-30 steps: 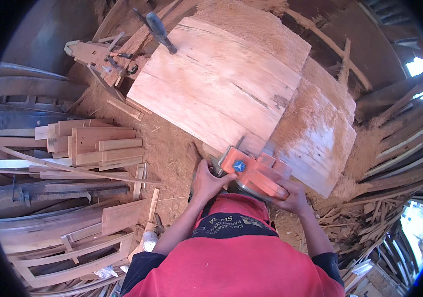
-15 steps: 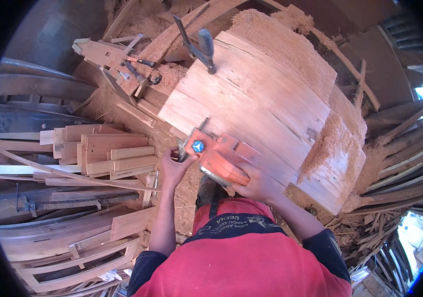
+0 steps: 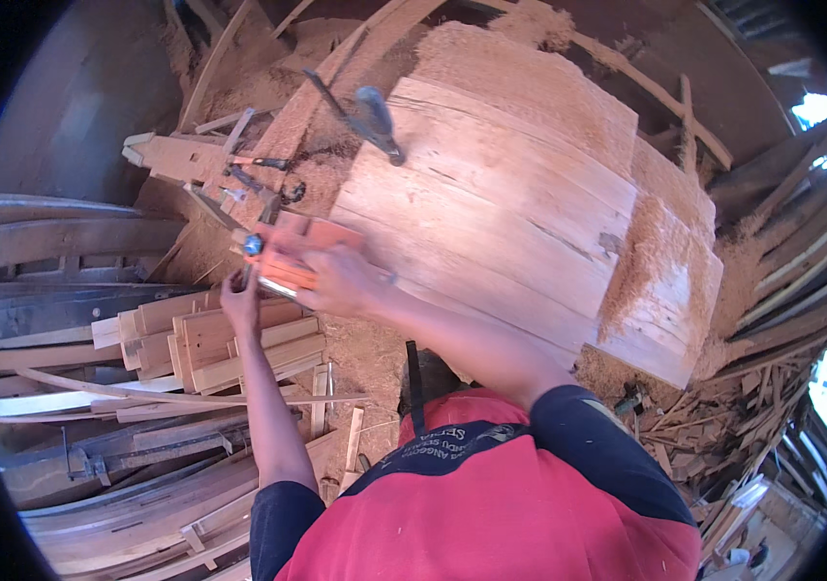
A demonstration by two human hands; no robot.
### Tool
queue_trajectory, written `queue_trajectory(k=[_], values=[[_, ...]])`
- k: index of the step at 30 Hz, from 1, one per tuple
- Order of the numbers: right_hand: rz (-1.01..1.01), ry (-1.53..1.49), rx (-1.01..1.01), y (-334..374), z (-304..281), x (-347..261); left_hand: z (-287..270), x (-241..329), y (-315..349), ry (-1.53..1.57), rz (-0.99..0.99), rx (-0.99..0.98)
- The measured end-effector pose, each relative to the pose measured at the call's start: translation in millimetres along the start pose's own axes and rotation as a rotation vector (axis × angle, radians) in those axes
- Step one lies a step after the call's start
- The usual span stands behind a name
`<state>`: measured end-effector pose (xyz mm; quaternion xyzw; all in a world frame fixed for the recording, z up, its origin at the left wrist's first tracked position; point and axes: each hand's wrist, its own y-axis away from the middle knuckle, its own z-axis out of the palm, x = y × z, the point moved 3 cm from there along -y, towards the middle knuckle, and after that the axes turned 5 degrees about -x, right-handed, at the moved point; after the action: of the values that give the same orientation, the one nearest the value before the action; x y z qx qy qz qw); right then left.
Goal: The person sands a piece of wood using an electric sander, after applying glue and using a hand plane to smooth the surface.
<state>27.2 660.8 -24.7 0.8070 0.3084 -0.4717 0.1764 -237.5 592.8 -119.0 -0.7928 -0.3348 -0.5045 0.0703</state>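
An orange electric planer (image 3: 328, 235) with a blue front knob is at the left end of a wide panel of pale boards (image 3: 501, 208). My right hand (image 3: 346, 281) is wrapped round its rear handle. By the planer's front, below the blue knob, my left hand (image 3: 240, 298) has its fingers curled against the tool's side; the fingertips are partly hidden. A bar clamp (image 3: 378, 121) with a dark grey handle stands on the panel's far left edge.
Heaped shavings (image 3: 520, 82) cover the far and right parts of the panel. A hammer (image 3: 263, 162) and other hand tools lie beyond the planer. Stacked short boards (image 3: 205, 349) are at the left, curved timbers (image 3: 801, 261) at the right, and wood scraps (image 3: 714, 416) nearer me.
Both hands have moved left and away from me with the planer, from the panel's near edge to its left end. My right arm now stretches across in front of me.
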Motion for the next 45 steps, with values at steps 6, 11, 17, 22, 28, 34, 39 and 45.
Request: queue_trajectory(k=[6, 11, 17, 22, 28, 34, 39, 45], values=[[0.004, -0.031, 0.019, 40, -11, 5, 12, -26, 25, 0.151, 0.008, 0.061], [0.027, 0.028, -0.022, 177, -77, 28, 83, -20, 134, 0.067, -0.036, -0.200], [0.189, 0.074, -0.021, 392, -165, 64, 201, 52, 337, -0.075, -0.030, -0.364], [0.307, 0.074, -0.033, 497, -223, 67, 256, 76, 439, -0.185, -0.024, -0.447], [0.331, 0.072, -0.014, 476, -212, 67, 248, 75, 419, -0.202, -0.062, -0.453], [0.248, 0.046, -0.055, 372, -166, 53, 190, 56, 329, -0.079, -0.088, -0.363], [0.138, 0.029, 0.008, 270, -117, 35, 134, 41, 237, -0.073, -0.054, -0.256], [0.009, 0.042, -0.007, 138, -65, 14, 68, 13, 120, -0.027, 0.015, -0.147]])
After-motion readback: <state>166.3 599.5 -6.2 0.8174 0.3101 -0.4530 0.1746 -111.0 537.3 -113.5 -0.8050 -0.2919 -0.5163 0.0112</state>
